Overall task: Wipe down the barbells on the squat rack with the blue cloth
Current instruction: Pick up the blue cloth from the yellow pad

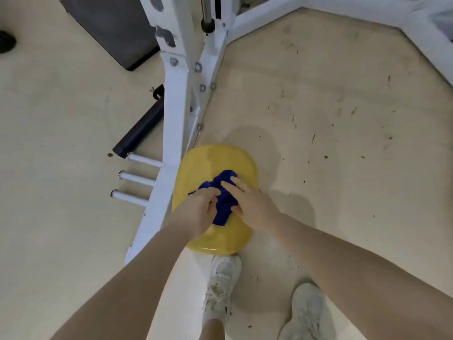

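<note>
Both bare forearms stretched forward and down, left hand [199, 209] fingers curled, right hand [253, 207] fingers extended.

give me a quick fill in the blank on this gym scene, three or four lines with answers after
1. Both hands, the left hand and right hand, are on a crumpled cloth whose colour is ____.
2. The cloth lies on a weight plate whose colour is ____.
3. The rack frame beside the plate is painted ____.
4. The number of bare pegs sticking out of the frame on the left is ____.

Missing words: blue; yellow; white; three
</note>
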